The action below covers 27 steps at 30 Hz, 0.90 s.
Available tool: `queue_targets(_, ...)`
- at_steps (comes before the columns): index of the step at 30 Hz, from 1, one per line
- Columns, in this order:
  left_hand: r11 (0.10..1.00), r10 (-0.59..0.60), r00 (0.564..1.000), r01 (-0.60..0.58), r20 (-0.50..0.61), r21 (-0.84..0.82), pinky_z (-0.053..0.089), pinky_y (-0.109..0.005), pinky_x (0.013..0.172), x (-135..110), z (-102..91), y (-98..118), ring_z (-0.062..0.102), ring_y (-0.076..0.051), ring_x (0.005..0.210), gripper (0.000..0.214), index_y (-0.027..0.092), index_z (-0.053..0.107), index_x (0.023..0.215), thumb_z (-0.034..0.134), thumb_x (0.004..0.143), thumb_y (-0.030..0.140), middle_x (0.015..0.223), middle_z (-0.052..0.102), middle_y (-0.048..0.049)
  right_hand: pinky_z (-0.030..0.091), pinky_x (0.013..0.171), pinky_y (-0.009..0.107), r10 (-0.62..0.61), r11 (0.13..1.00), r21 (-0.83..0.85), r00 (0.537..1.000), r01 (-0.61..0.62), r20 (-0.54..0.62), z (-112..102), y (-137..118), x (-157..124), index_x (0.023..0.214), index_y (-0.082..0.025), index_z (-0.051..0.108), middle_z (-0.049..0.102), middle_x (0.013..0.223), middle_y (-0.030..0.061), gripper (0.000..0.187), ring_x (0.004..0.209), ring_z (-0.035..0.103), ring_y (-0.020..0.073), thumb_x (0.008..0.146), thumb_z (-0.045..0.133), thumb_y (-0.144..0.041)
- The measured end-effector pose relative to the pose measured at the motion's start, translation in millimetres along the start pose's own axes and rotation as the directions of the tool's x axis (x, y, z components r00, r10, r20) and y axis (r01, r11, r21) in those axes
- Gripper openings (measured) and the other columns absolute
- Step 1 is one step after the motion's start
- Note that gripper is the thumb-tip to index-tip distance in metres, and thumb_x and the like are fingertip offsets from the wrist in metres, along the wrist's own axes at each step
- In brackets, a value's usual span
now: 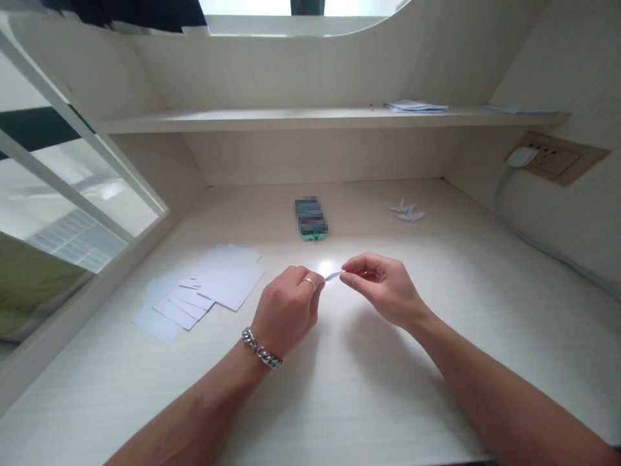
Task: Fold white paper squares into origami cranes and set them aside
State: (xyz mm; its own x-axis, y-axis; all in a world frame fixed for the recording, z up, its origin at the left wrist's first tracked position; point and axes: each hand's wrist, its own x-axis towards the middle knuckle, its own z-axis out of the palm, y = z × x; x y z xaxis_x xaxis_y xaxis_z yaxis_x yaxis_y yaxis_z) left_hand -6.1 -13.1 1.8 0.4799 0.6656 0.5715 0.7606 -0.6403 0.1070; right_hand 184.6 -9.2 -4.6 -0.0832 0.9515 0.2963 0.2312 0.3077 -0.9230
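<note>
Head view: a small paper piece (332,276) was held just above the desk (339,401), near its middle, between two bare hands. Its near end was pinched between the thumb and forefinger of the left hand (288,304), with the other fingers curled in; its far tip was caught between the thumb and fingertips of the right hand (383,288), though how firmly could not be told. The piece looked narrow and creased, so its shaping was judged to be partly done; the exact folds were too small to be made out.

Toward the back right, a few pointed folded papers (411,214) were grouped close together and were taken to be finished, their count being unclear. At the left, larger white sheets (228,278) and smaller slips (177,317) were spread flat and overlapping; these seemed not yet worked.

No box or tray was seen to be used. Above the desk, a stack of papers (417,105) was borne by an open shelf (291,123), with flatter papers (518,110) laid farther right. In the recess beneath, a plug (521,156) was seated in a wall socket (563,162).
</note>
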Motion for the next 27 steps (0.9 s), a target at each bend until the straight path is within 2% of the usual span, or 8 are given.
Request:
queue_targets(4, 0.996, 0.058, 0.998, -0.056, -0.024, 0.068, 0.041, -0.030, 0.060, 0, 0.5, 4, 0.054, -0.018, 0.067, 0.021, 0.015, 0.065, 0.078, 0.049, 0.091, 0.016, 0.072, 0.063, -0.0066, 0.050, 0.063, 0.031, 0.137, 0.982, 0.129, 0.990, -0.138, 0.017, 4, -2, 1, 0.079, -0.017, 0.069, 0.069, 0.075, 0.0042, 0.016, 0.067, 0.063, 0.0163, 0.072, 0.074, -0.029)
queue_targets(8, 0.990, 0.071, 0.996, -0.063, -0.051, 0.130, 0.040, -0.031, 0.060, -1, 2.1, 6, 0.054, -0.018, 0.067, 0.018, 0.017, 0.067, 0.080, 0.051, 0.090, 0.016, 0.073, 0.066, -0.0063, 0.049, 0.058, 0.029, 0.304, 0.903, 0.313, 0.952, -0.296, 0.024, 8, -4, 2, 0.076, -0.015, 0.068, 0.067, 0.067, 0.0016, 0.019, 0.060, 0.060, 0.0141, 0.061, 0.077, -0.022)
queue_targets(16, 0.978, 0.154, 0.982, -0.136, -0.109, 0.158, 0.042, -0.030, 0.060, 0, 2.6, 7, 0.055, -0.017, 0.068, 0.014, 0.021, 0.070, 0.086, 0.056, 0.088, 0.018, 0.075, 0.071, -0.0026, 0.049, 0.060, 0.030, 0.489, 0.766, 0.462, 0.872, -0.446, 0.030, 7, -10, 3, 0.063, -0.015, 0.067, 0.064, 0.060, 0.0012, 0.016, 0.057, 0.058, 0.0130, 0.051, 0.078, -0.015)
queue_targets(20, 0.976, 0.181, 0.977, -0.164, -0.115, 0.140, 0.043, -0.030, 0.061, 1, 1.6, 7, 0.056, -0.017, 0.068, 0.013, 0.020, 0.070, 0.087, 0.057, 0.088, 0.018, 0.074, 0.072, -0.0020, 0.048, 0.059, 0.029, 0.507, 0.747, 0.476, 0.861, -0.464, 0.042, 5, -11, 4, 0.060, -0.015, 0.067, 0.063, 0.058, 0.0016, 0.012, 0.056, 0.058, 0.0133, 0.052, 0.076, -0.014)
queue_targets(23, 0.981, 0.173, 0.978, -0.159, -0.120, 0.114, 0.044, -0.030, 0.060, 0, 1.3, 6, 0.056, -0.017, 0.068, 0.012, 0.019, 0.070, 0.086, 0.058, 0.087, 0.017, 0.074, 0.072, -0.0026, 0.049, 0.058, 0.029, 0.502, 0.767, 0.458, 0.865, -0.449, 0.007, 2, -8, 7, 0.060, -0.016, 0.066, 0.064, 0.060, 0.0020, 0.010, 0.056, 0.059, 0.0137, 0.055, 0.074, -0.016)
queue_targets(25, 0.987, 0.148, 0.982, -0.140, -0.119, 0.080, 0.044, -0.030, 0.060, -1, 1.2, 5, 0.056, -0.017, 0.067, 0.013, 0.018, 0.070, 0.084, 0.058, 0.087, 0.017, 0.075, 0.071, -0.0032, 0.049, 0.058, 0.030, 0.461, 0.823, 0.408, 0.884, -0.395, -0.074, -2, -5, 8, 0.063, -0.017, 0.065, 0.066, 0.064, 0.0024, 0.010, 0.056, 0.059, 0.0140, 0.058, 0.074, -0.018)
queue_targets(27, 0.994, 0.105, 0.988, -0.103, -0.114, 0.026, 0.045, -0.029, 0.059, -2, 1.4, 4, 0.056, -0.016, 0.066, 0.014, 0.018, 0.071, 0.082, 0.058, 0.087, 0.019, 0.075, 0.071, -0.0037, 0.051, 0.061, 0.032, 0.332, 0.918, 0.285, 0.928, -0.276, -0.171, -7, -3, 9, 0.069, -0.018, 0.068, 0.068, 0.069, 0.0032, 0.007, 0.060, 0.061, 0.0157, 0.064, 0.072, -0.022)
